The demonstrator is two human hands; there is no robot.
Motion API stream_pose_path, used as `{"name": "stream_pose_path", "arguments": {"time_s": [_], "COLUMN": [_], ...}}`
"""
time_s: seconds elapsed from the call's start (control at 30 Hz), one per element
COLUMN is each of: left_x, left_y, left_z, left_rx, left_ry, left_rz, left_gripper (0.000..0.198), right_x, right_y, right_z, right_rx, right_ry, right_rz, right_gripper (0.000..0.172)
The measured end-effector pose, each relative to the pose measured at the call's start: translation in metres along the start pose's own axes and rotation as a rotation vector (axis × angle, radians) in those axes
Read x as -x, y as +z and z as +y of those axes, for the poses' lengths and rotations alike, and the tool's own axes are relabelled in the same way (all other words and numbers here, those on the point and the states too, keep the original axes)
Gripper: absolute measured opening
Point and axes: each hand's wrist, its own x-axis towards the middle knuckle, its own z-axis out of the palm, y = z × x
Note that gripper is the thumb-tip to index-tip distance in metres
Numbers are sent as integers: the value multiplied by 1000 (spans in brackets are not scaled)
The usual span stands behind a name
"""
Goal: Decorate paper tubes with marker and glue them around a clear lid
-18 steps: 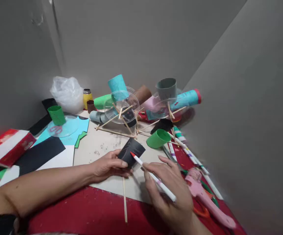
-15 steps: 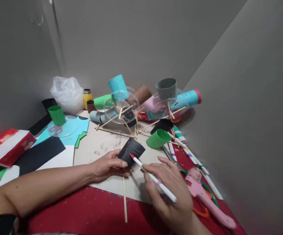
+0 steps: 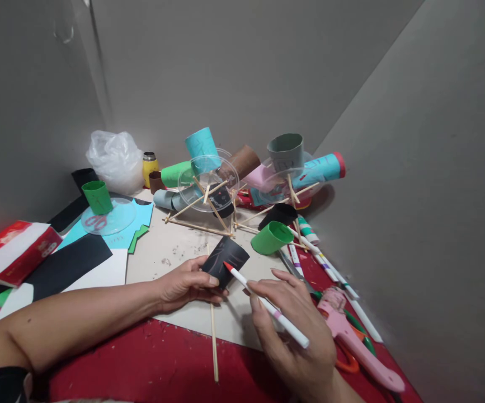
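Observation:
A short black paper tube (image 3: 232,257) with faint drawn lines is gripped at its lower left end by my left hand (image 3: 187,284). My right hand (image 3: 295,324) holds a white marker pen (image 3: 282,320) with a red tip, like a pencil. The tip meets the side of the tube. Under the tube a thin wooden stick (image 3: 214,347) lies across the edge of the pale board (image 3: 175,240). To the right of the tube rests a green paper tube (image 3: 271,238) on its side.
Behind stands a stick frame (image 3: 198,226) with a clear plastic disc (image 3: 186,193) and coloured tubes; a similar one is beside it. A pink glue gun (image 3: 357,347), scissors and markers lie right. At left are a red box (image 3: 13,252), black paper (image 3: 72,263) and a plastic bag (image 3: 114,162).
My right hand and the marker have shifted slightly right and down, the tip still on the black tube. My left hand and the tube have hardly moved.

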Motion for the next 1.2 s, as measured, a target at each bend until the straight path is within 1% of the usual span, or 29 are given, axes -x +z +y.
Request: {"name": "stream_pose_path", "arguments": {"time_s": [0.23, 0.57, 1.2], "left_x": [0, 0, 0], "left_y": [0, -4, -9], "left_z": [0, -1, -1], "left_rx": [4, 66, 146], "left_ry": [-9, -9, 9], "left_rz": [8, -12, -38], "left_gripper": [59, 54, 51], "right_x": [-2, -1, 0], "right_y": [1, 0, -2], "right_z": [0, 0, 3], "right_rx": [20, 69, 120], "right_ry": [5, 10, 47], "right_rz": [-3, 51, 69], "right_gripper": [19, 20, 19]}}
